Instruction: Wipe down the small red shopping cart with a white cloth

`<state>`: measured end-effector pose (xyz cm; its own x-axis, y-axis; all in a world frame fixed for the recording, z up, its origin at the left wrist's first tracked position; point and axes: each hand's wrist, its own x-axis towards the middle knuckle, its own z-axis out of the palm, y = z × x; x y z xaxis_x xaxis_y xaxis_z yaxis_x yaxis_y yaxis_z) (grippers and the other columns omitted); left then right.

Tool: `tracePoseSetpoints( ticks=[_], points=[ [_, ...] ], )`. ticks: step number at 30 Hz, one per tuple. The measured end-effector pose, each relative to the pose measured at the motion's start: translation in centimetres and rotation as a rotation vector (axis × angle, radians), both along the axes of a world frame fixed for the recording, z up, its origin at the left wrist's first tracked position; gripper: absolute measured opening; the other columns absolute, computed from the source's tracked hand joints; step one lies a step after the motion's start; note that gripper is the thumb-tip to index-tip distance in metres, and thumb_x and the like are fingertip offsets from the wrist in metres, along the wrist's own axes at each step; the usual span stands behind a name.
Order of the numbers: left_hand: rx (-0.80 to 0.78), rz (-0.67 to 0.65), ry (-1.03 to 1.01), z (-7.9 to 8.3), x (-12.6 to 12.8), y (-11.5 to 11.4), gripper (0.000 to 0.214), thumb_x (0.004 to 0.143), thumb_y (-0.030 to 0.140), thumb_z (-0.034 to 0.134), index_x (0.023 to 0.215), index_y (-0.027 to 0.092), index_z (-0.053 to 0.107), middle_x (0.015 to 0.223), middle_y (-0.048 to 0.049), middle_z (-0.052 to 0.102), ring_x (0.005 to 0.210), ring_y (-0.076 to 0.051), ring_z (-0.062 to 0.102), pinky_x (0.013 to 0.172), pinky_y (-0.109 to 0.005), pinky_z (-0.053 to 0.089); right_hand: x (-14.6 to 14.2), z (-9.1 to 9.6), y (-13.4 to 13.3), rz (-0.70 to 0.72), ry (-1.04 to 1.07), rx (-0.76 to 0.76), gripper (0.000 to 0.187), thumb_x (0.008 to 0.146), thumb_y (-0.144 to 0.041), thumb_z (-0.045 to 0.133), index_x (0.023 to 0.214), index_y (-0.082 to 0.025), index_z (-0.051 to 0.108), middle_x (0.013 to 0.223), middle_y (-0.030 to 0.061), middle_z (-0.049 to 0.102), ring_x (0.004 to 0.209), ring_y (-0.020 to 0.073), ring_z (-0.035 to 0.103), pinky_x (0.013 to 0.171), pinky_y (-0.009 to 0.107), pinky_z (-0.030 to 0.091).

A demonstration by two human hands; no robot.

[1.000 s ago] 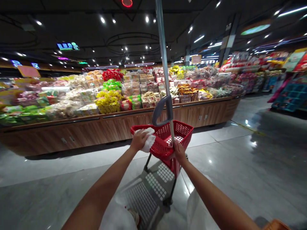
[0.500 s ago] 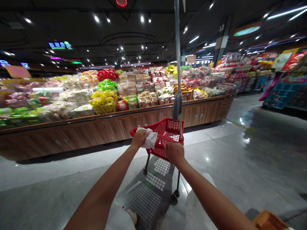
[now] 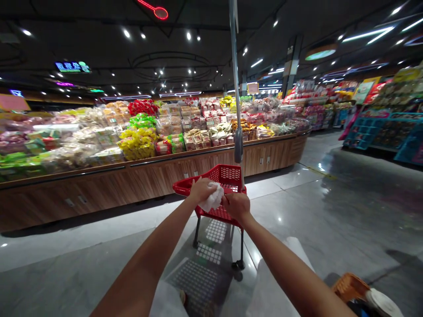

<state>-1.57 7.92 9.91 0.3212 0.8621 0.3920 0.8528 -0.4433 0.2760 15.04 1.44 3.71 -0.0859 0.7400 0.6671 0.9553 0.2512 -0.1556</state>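
In front of me stands a red plastic shopping cart (image 3: 185, 188) with a perforated basket and dark legs. My left hand (image 3: 201, 190) presses a crumpled white cloth (image 3: 213, 198) onto the cart's handle side. Close beside it, my right hand (image 3: 238, 206) is wrapped round the cart's handle, its fingers closed. A grey metal pole (image 3: 235, 66) with a dark grey piece (image 3: 238, 147) near its lower end rises from the cart's right side. The part of the handle under both hands and the cloth is hidden.
A long wood-panelled display counter (image 3: 158, 176), heaped with packaged snacks (image 3: 139, 143), runs across ahead. Blue racks (image 3: 358, 132) stand at the right. An orange basket (image 3: 350, 286) sits at the lower right on the grey tiled floor (image 3: 313, 229).
My left hand has slid the cloth rightward along the handle, closer to my right hand. The right hand keeps its grip. The view has turned slightly right, showing more of the orange basket.
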Motion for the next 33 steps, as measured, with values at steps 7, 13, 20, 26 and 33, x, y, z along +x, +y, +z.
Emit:
tracePoseSetpoints(
  ticks=[7,13,20,26,33],
  points=[
    [0.032,0.057,-0.09,-1.3,-3.8,-1.0,0.033,0.091,0.038,0.045,0.109,0.022,0.067,0.109,-0.0058,0.071,0.103,-0.022,0.063,0.102,-0.038,0.041,1.7,0.1,-0.5,0.017,-0.026,0.124,0.034,0.086,-0.026,0.047,0.057,-0.018,0.065,0.058,0.0059,0.065,0.051,0.0132,0.051,0.058,0.028,0.025],
    [0.223,0.062,-0.062,-3.1,-2.9,-2.9,0.032,0.089,0.034,0.049,0.115,0.022,0.064,0.125,-0.0074,0.062,0.128,-0.026,0.046,0.111,-0.046,0.033,1.2,-0.5,0.2,0.026,-0.007,0.193,0.032,0.084,-0.024,0.047,0.056,-0.017,0.062,0.057,0.0046,0.064,0.052,0.0132,0.051,0.061,0.029,0.025],
    [0.22,-0.008,0.01,-2.9,1.7,-5.0,0.035,0.084,0.045,0.058,0.11,0.024,0.066,0.121,-0.0069,0.065,0.129,-0.029,0.044,0.111,-0.047,0.032,1.2,-0.6,0.4,0.07,-0.015,0.196,0.033,0.084,-0.024,0.047,0.055,-0.018,0.061,0.057,0.0043,0.065,0.053,0.0134,0.053,0.062,0.029,0.026],
    [0.185,-0.047,-0.016,-2.3,-2.7,-3.3,0.027,0.089,0.034,0.051,0.109,0.025,0.067,0.117,-0.0034,0.067,0.117,-0.022,0.056,0.107,-0.038,0.04,1.6,-0.3,0.4,0.107,-0.042,0.182,0.035,0.087,-0.025,0.046,0.055,-0.018,0.061,0.057,0.0032,0.065,0.052,0.0125,0.05,0.061,0.028,0.026],
    [0.315,0.169,-0.138,-4.4,-5.5,-4.0,0.03,0.089,0.034,0.05,0.112,0.022,0.065,0.119,-0.0071,0.066,0.124,-0.026,0.05,0.108,-0.046,0.04,0.2,-0.8,0.7,0.07,0.001,0.258,0.037,0.087,-0.023,0.045,0.053,-0.018,0.058,0.054,0.003,0.063,0.051,0.0128,0.05,0.062,0.029,0.026]
  ],
)
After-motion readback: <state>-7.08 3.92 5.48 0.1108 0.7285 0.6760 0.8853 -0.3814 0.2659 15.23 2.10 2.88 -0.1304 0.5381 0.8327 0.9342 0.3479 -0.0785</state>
